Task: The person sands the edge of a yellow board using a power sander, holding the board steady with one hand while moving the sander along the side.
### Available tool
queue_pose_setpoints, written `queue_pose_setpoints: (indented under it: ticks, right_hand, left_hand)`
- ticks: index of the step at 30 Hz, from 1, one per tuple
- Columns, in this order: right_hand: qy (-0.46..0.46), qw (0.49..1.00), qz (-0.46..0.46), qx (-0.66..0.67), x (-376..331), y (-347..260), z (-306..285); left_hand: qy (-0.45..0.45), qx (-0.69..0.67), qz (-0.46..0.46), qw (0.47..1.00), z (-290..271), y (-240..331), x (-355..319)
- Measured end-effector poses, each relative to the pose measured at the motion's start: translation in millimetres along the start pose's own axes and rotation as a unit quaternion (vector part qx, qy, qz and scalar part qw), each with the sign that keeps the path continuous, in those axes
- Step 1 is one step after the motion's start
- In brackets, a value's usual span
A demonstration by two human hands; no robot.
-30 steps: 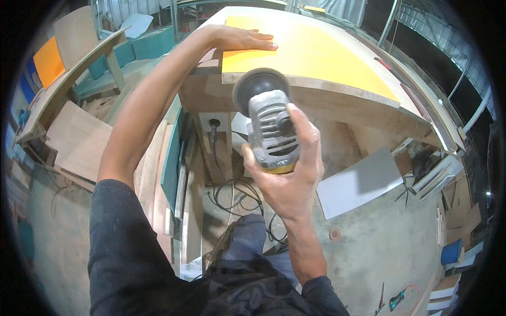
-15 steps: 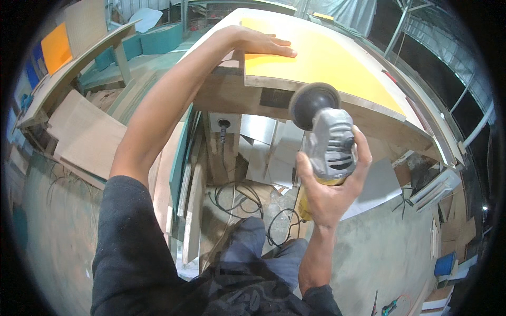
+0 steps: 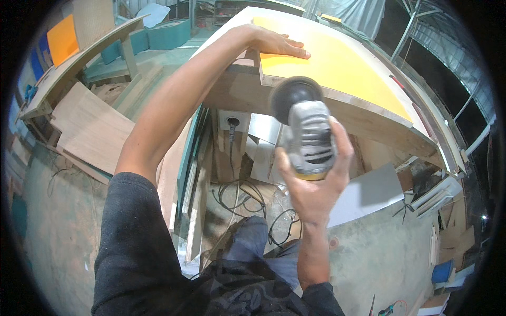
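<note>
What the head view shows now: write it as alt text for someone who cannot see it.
A person's right hand grips a grey-and-yellow power tool, its round dark disc close to the near edge of a yellow panel on a table. The left hand rests on the panel; a white sheet shows below.

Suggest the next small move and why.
Perhaps guide the grey metal grinder rightward along the near edge of the flat yellow panel: the right hand grips the grinder toward that edge's left end, and the left hand lies on the panel.
</note>
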State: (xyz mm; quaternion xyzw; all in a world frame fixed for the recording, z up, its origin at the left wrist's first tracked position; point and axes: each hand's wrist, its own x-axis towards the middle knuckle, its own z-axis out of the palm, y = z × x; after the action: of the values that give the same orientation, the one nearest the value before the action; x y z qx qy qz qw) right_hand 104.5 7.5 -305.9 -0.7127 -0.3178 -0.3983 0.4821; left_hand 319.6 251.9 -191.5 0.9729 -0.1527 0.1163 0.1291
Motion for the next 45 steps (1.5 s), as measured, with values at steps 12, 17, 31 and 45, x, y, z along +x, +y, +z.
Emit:
queue_pose_setpoints:
  ticks: [12, 17, 31, 45]
  right_hand:
    - [-0.036, 0.999, -0.035, 0.014, 5, -11, 11]
    - [-0.041, 0.999, -0.033, -0.012, 3, -20, 20]
    - [-0.026, 0.998, -0.027, 0.054, 7, -16, 17]
    - [-0.008, 1.0, -0.007, 0.003, 3, -6, -5]
  left_hand:
    - [-0.009, -0.009, 0.036, 0.999, 11, -20, 27]
    - [-0.015, -0.007, 0.024, 1.0, 10, -17, 24]
    - [0.003, 0.001, 0.006, 1.0, 1, -8, 6]
    - [-0.002, 0.015, 0.001, 1.0, 3, -8, 15]
